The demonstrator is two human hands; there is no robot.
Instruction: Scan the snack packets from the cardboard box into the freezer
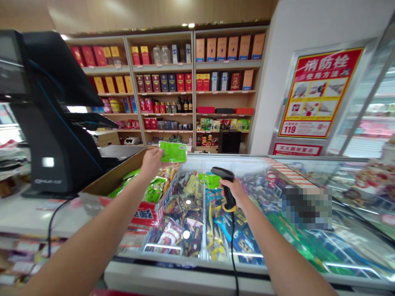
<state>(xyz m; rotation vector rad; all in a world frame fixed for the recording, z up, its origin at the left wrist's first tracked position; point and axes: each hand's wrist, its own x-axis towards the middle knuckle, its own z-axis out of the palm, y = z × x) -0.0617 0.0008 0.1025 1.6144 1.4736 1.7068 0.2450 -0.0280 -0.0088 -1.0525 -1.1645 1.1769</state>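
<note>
At the far left a black checkout terminal (46, 115) stands over the white counter (37, 218), and just right of it an open cardboard box (123, 181) sits heaped with green packets and other snacks. The left hand (151, 163) is closed on one edge of a bright green sealed packet (173, 151), holding it up beyond the box's corner. Its print is too blurred to read, and so slick a wrapper, held by one edge only, could slip and drop if the grip loosens. Further right, the glass-topped chest freezer (185, 273) is packed with colourful bagged goods, and a small green packet (206, 180) lies just behind the barcode scanner (224, 185). The right hand (234, 191) is wrapped around the scanner's handle, its head tipped left – a poor angle could make it miss the code. Its black cord (233, 246) hangs down over the freezer's front rim, where it could snag if the arm swings too fast. Wooden shelves (160, 70) of boxed liquor stand behind, and a red fire-hydrant poster (321, 92) hangs on the right.
</note>
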